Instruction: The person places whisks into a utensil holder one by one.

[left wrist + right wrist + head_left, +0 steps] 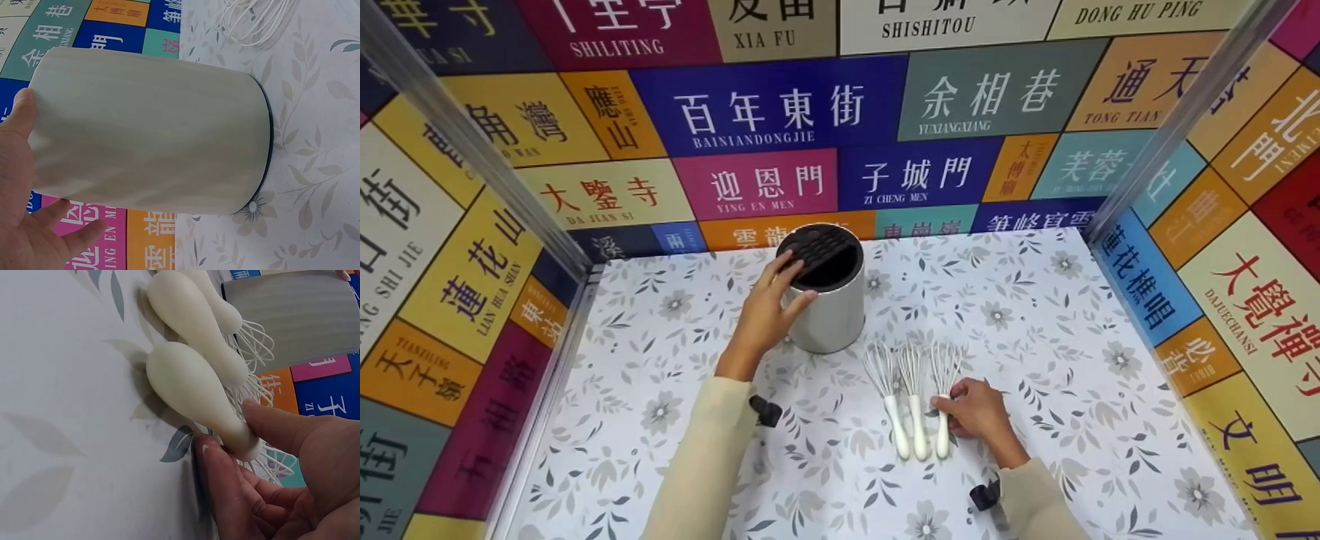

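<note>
Three whisks [917, 427] lay outside the holder [832, 322], unstowed. Right grip [979, 409] pinched one; left grip [765, 309], spread, touched the holder.

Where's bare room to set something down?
The white floral tabletop is bare left of the beige left sleeve and right of the right hand. Crowded: the middle, where the left hand touches a grey cylindrical container and the right hand pinches one of three cream-handled wire whisks.
</note>
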A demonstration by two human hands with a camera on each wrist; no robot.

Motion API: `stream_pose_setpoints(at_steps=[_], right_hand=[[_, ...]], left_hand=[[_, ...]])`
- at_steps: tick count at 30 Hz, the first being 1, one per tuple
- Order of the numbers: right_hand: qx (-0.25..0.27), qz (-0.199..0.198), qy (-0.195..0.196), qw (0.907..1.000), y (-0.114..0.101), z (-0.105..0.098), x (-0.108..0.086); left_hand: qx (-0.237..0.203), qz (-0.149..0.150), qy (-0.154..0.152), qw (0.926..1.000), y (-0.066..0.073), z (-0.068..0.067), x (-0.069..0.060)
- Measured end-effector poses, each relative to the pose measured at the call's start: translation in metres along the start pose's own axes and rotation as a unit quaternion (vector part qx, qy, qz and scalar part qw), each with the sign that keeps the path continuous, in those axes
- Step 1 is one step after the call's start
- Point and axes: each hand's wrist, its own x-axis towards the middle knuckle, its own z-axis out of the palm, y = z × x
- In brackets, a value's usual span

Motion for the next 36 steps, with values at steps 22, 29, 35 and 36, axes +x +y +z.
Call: stream_pose_setpoints(at_steps=[22, 29, 35, 36], right_hand=[[0.192, 0.047, -0.1, 0.9751, -0.01, -0.01, 0.009], [0.185, 0.032, -0.105, 0.9766, -0.021, -0.014, 0.013], [0.203, 0.031, -0.117, 0.9716, -0.034, -0.018, 0.018], [0.206, 0.031, -0.12, 0.9707, -0.037, -0.018, 0.019]], left_hand=[[0.008, 0.006, 0.007, 0.9999, 0.001, 0.0, 0.0], [0.003, 0.0, 0.006, 1.0, 0.0, 0.0, -0.001], [-0.001, 0.004, 0.009, 1.0, -0.001, 0.002, 0.0], [-0.001, 0.006, 0.01, 0.9999, -0.001, 0.002, 0.0]])
